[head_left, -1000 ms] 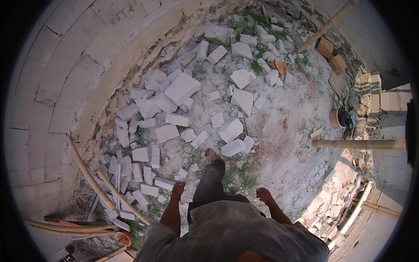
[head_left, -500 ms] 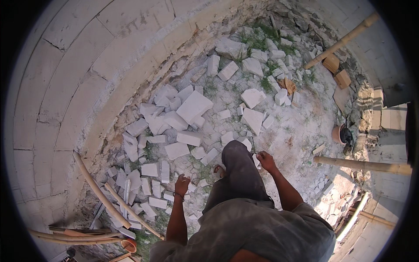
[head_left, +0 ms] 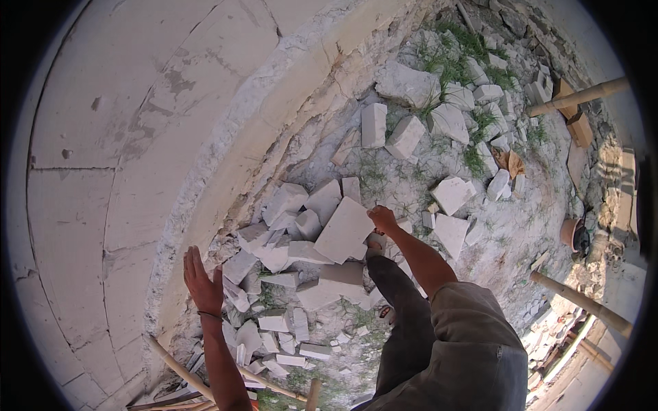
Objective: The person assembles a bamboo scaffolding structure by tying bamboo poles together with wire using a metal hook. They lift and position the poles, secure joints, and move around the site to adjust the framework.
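My left hand (head_left: 202,282) is raised at the left beside the pale block wall (head_left: 140,178), its fingers stretched and thumb apart. Nothing is in it; whether the palm touches the wall I cannot tell. My right hand (head_left: 382,218) has curled fingers and shows at the right corner of a large white block (head_left: 345,231) on the rubble heap. No object shows in those fingers, and contact with the block is unclear. Below that hand, one of my feet (head_left: 375,242) is among the broken blocks.
Broken white blocks (head_left: 404,137) and grass tufts (head_left: 449,61) cover the far ground. Bamboo poles (head_left: 582,303) jut in from the right, with another pole (head_left: 178,366) at lower left. Brown cardboard (head_left: 579,129) and a pot (head_left: 570,233) lie along the right side.
The view has shifted closer to the left wall and the heap. My left hand has risen leftward and spread its fingers. The right hand has reached forward over the large block's corner.
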Demonstrator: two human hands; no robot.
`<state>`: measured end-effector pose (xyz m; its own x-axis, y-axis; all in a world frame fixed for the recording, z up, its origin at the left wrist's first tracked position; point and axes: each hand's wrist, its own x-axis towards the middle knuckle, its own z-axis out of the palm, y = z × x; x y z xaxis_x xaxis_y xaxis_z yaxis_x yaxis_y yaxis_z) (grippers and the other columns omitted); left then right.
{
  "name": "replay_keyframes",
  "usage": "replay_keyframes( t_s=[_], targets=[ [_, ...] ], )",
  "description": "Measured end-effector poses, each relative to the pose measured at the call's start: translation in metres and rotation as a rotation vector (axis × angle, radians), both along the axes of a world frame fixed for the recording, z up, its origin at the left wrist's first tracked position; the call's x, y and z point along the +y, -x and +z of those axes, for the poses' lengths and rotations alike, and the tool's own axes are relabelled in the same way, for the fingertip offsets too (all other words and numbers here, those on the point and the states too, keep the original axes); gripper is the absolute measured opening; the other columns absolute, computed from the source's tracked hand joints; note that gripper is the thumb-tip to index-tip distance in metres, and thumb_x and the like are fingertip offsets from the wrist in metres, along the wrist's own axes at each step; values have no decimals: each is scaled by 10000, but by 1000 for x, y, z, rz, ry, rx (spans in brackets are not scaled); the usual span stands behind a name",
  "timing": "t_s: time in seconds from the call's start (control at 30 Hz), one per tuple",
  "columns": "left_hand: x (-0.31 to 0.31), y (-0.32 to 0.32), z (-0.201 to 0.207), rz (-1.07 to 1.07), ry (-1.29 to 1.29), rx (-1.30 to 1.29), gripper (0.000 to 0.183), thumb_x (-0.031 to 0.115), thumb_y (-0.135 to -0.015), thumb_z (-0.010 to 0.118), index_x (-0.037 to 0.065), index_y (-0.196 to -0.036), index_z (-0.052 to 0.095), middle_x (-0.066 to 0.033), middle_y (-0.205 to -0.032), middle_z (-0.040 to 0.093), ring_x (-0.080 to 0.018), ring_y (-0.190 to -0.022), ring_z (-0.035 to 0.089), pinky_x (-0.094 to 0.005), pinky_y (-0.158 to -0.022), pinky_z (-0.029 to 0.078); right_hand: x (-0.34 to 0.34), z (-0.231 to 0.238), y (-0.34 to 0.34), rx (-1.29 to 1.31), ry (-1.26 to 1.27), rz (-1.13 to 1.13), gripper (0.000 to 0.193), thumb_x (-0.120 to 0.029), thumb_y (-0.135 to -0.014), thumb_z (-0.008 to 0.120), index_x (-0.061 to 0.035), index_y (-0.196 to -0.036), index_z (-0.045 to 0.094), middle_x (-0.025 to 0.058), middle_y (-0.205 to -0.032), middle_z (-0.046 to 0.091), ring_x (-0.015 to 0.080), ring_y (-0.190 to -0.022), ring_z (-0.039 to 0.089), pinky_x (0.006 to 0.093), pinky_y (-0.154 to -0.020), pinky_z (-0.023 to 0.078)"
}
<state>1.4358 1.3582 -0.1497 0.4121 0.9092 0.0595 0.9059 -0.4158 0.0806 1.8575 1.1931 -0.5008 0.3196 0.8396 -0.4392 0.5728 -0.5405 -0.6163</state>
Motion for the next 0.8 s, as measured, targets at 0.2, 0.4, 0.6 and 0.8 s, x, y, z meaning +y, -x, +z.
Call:
replay_keyframes(
  t_s=[0.2, 0.4, 0.6, 0.8],
  targets=[
    [150, 52, -72, -484, -552, 608, 727, 411, -868, 605, 95, -1440, 285, -174, -1479, 287, -323, -1383, 262, -605, -1102, 166, 182, -134, 15, 203, 136, -287, 505, -454, -808, 615, 5, -1018, 592, 230, -1053, 609, 394, -1019, 580, 473, -860, 465],
    [155, 71, -81, -509, -625, 789, 817, 517, -894, 526, 77, -1473, 153, -222, -1507, 164, -386, -1365, 264, -656, -1055, 219, 269, -210, 23, 71, 245, -864, 736, -488, -733, 689, 54, -1168, 446, 270, -1062, 589, 418, -1020, 579, 475, -902, 453],
    [155, 68, -81, -500, -627, 862, 854, 544, -897, 489, 52, -1476, 98, -249, -1505, 129, -399, -1383, 204, -657, -1053, 221, 267, -201, 14, 249, 139, -1104, 650, -446, -786, 644, -12, -1215, 422, 219, -1107, 565, 357, -1025, 581, 472, -898, 463],
    [154, 72, -85, -472, -577, 765, 802, 495, -914, 494, 67, -1475, 112, -198, -1520, 143, -386, -1378, 229, -672, -1061, 175, 126, -56, -24, 1532, -382, -1130, 457, -381, -896, 498, -149, -1285, 441, 61, -1048, 583, 189, -853, 590, 327, -730, 482]
  ],
)
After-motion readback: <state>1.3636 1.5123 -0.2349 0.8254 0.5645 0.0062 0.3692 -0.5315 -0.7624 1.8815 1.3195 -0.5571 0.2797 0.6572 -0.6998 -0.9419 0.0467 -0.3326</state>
